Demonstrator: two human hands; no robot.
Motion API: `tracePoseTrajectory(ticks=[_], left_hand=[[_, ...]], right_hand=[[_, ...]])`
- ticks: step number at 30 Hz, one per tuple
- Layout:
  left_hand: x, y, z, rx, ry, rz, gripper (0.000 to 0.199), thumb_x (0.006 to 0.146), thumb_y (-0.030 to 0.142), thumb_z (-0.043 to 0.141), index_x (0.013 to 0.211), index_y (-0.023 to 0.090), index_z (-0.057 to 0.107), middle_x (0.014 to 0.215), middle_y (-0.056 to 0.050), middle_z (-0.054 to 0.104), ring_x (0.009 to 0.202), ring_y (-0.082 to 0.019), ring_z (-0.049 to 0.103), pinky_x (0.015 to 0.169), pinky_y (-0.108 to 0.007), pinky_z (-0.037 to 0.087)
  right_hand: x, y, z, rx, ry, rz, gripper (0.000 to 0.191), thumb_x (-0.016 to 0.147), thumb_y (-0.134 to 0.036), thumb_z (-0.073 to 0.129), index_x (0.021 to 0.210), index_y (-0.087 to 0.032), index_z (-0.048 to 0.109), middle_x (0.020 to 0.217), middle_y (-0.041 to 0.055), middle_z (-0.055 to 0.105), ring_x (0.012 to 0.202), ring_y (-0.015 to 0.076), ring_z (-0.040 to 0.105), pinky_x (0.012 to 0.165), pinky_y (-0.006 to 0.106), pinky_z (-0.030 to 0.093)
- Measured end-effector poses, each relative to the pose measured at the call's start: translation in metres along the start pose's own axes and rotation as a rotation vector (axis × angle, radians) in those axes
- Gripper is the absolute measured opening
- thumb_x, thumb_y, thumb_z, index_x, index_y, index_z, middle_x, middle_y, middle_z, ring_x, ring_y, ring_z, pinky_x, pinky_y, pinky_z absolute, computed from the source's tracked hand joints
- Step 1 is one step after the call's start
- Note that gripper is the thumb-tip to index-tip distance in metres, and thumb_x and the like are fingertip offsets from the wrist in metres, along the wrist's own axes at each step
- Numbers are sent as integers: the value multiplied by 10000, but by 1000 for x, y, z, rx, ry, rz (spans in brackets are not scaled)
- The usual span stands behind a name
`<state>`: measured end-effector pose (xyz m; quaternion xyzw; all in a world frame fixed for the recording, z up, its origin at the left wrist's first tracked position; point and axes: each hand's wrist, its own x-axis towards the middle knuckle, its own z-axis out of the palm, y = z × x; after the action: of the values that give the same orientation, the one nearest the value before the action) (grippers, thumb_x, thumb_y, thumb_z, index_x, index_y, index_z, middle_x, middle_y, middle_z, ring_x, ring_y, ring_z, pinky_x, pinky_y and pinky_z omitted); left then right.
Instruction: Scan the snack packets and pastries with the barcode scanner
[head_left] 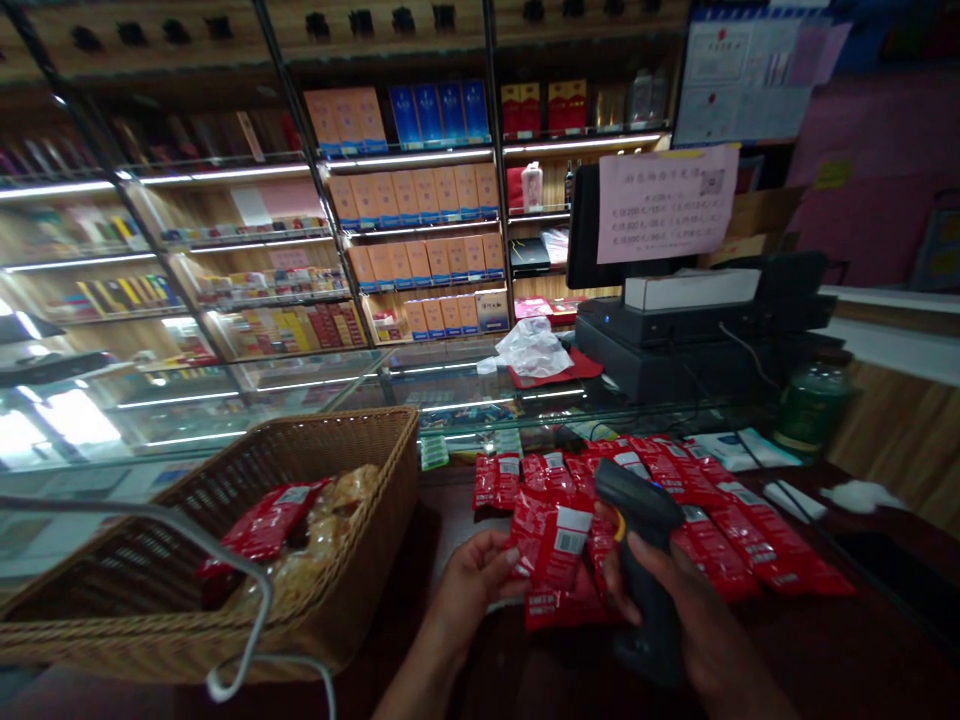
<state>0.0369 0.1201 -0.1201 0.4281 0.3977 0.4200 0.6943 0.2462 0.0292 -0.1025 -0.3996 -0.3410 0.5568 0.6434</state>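
Note:
My left hand [476, 580] pinches the left edge of a red packet [536, 535], whose white barcode label faces up. In my right hand [675, 600] is a dark handheld scanner [641, 510], its head tilted up and left, just right of that packet. My right fingers wrap round its handle. Several more red packets [765, 530] lie on the dark counter behind and to the right of both hands. On the left, a wicker basket [390, 500] holds a red packet [274, 520] and clear bags of pale brown food [322, 550].
A white metal hook [255, 600] crosses the basket's front. Behind the packets are a glass display counter [360, 375], crumpled plastic [534, 347] and a monitor with a pink paper [664, 205]. A green jar [814, 405] stands at right.

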Motion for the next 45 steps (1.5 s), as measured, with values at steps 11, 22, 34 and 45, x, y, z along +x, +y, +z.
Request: tracePoseTrajectory(ticks=[11,22,34,45], left_hand=[[-2,23,-4,-80,255,297,430,561,451,895,790,148,694,776,-22,773,772,-158,713,795,-288,586],[-1,20,-4,-81,273,274,384,603,413,873,800,139,690,808,-44,772,810,-200,731,843,-349,593],[-2,23,0,-6,294,323,375,613,446,839,781,156,669,767,-41,750,780,-217,719,829,-376,582],[-109,139,-16,867,896,795,264,858,364,571,1052,236,696,876,-21,769,800,-233,724,716,-294,539]], right_hand=[[-8,17,17,-247,-36,8,494,833,-647,657,867,-155,633,503,37,653,442,167,586,447,245,431],[-18,14,23,-428,22,-99,499,852,-667,624,695,-194,598,447,0,567,399,149,521,447,264,405],[-18,17,20,-421,-3,-118,492,878,-612,626,620,-194,609,426,18,563,397,151,521,464,272,414],[-23,12,9,-306,19,-13,451,773,-674,719,864,-233,702,564,34,628,489,209,563,466,329,468]])
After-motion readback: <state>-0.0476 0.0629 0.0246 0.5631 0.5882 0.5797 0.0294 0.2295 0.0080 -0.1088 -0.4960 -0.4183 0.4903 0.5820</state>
